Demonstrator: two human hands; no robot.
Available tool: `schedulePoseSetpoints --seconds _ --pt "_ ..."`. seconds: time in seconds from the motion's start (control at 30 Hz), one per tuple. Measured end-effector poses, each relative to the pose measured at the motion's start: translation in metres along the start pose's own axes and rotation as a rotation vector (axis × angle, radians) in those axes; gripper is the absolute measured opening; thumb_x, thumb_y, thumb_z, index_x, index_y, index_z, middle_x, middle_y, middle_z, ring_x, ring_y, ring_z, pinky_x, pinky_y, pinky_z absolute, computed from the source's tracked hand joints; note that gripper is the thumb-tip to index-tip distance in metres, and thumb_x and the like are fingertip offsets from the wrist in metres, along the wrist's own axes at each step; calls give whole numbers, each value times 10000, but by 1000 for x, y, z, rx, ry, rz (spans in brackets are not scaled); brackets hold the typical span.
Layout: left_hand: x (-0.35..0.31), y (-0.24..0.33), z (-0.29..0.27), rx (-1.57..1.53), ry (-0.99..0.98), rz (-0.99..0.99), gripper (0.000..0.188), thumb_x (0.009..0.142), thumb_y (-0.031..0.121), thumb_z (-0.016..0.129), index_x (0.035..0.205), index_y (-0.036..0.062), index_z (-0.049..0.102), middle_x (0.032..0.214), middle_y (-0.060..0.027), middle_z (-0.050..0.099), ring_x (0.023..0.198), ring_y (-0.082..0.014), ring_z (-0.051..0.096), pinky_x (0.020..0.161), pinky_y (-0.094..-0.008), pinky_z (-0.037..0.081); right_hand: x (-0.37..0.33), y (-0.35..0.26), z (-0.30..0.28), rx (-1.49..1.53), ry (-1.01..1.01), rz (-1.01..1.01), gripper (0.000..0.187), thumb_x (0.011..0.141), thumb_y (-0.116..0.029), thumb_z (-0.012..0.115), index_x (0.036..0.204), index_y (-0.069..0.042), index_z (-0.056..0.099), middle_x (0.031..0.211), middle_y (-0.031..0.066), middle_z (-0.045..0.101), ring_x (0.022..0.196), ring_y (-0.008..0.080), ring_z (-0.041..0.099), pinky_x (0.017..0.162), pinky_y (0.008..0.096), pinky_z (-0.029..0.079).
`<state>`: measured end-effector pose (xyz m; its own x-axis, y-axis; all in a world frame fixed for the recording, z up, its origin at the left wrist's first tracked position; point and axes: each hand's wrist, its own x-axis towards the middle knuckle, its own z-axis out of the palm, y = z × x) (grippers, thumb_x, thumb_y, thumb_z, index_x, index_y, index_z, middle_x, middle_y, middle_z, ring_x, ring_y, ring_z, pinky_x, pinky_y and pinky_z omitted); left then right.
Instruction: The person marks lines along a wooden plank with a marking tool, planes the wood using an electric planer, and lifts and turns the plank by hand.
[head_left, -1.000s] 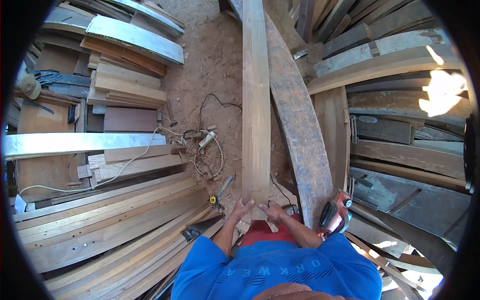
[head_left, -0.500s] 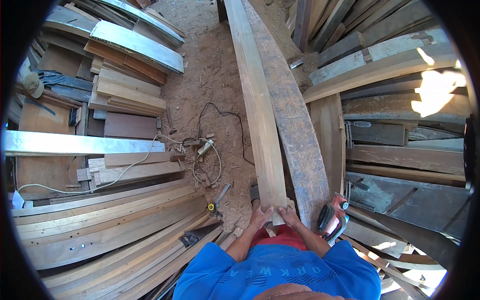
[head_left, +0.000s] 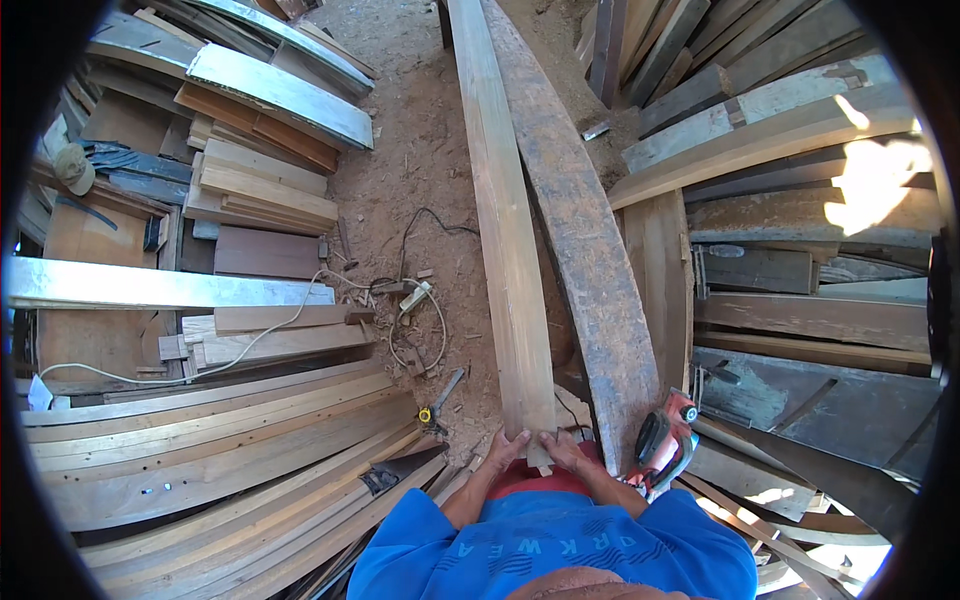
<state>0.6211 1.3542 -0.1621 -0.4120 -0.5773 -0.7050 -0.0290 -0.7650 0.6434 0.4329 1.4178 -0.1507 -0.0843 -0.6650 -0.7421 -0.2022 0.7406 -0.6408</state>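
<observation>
A long pale wooden plank (head_left: pixel 512 250) stretches away from me, its near end close to my body. My left hand (head_left: pixel 508 449) grips its left edge, thumb on top. On the opposite edge, my right hand (head_left: pixel 566 452) is closed in the same way, fingers hidden underneath. Just to the right of the plank lies a long worn board (head_left: pixel 595 260) with a mottled surface; a dark gap parts the two at the near end. A red power tool (head_left: pixel 668 440) rests at that worn board's near end, right of my right forearm.
Stacked timber (head_left: pixel 230 450) lines the left side, and more boards (head_left: pixel 810 270) crowd the right. On the dirt floor (head_left: pixel 420 150) are a white power strip (head_left: pixel 414 297) with looped cords, a tape measure (head_left: pixel 427 414) and a handsaw (head_left: pixel 405 468).
The plank's near end has swung left and come closer to my body, with both hands still on it. The gap beside the worn board has widened.
</observation>
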Motion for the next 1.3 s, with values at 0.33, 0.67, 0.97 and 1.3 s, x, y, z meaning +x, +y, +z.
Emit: schedulePoseSetpoints --seconds 0.33,0.67,0.97,1.3 --pt "20 30 75 -7 -181 -88 525 927 249 727 1328 -24 526 1186 -85 661 1022 -184 661 876 -352 556 -32 -16 -84 -59 202 50 550 984 -456 589 1199 47 647 1058 162 714 928 238 675 819 405 542" --pt "-152 273 161 -327 -1139 189 693 850 217 785 1400 -45 454 1284 -138 637 1149 -237 651 969 -390 542 -278 -198 -209 734 -81 -768 874 859 -571 694 1375 107 497 1296 185 615 1188 264 596 1008 381 458" --pt "-249 440 257 -382 -1133 765 717 876 327 779 1383 -59 451 1257 -208 625 1127 -306 666 910 -429 614 -342 -367 -238 1012 -84 -1455 783 970 -684 422 1460 -73 445 1405 158 553 1183 353 597 892 499 541" --pt "-266 476 268 -448 -1166 910 536 955 352 658 1347 14 520 1170 -260 669 1036 -356 705 947 -516 584 -373 -435 -231 997 -128 -1466 787 965 -688 432 1447 -66 444 1360 168 577 1092 319 660 859 458 598"
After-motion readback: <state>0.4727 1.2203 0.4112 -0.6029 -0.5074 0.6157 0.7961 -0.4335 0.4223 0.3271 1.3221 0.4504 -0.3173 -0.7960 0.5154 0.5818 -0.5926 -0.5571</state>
